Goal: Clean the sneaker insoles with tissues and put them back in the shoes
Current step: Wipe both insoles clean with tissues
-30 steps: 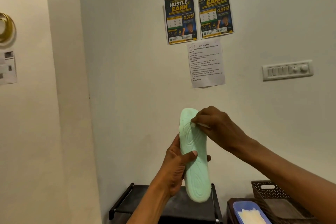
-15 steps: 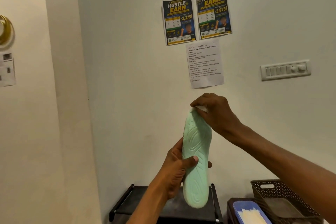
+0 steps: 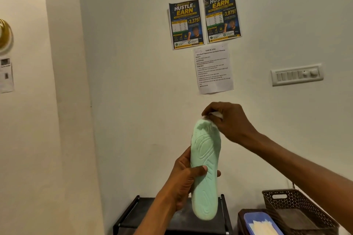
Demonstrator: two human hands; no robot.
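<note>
A: where's the insole (image 3: 205, 166)?
B: upright in the left hand (image 3: 183, 183), fingers wrapped round its middle. Right hand (image 3: 229, 122) fingers pinch a tissue (image 3: 214, 115) on its top tip.

Black rack (image 3: 191, 224) below me, top looks bare; beside it, brown basket (image 3: 298, 213) & blue tissue box (image 3: 256, 219).
</note>
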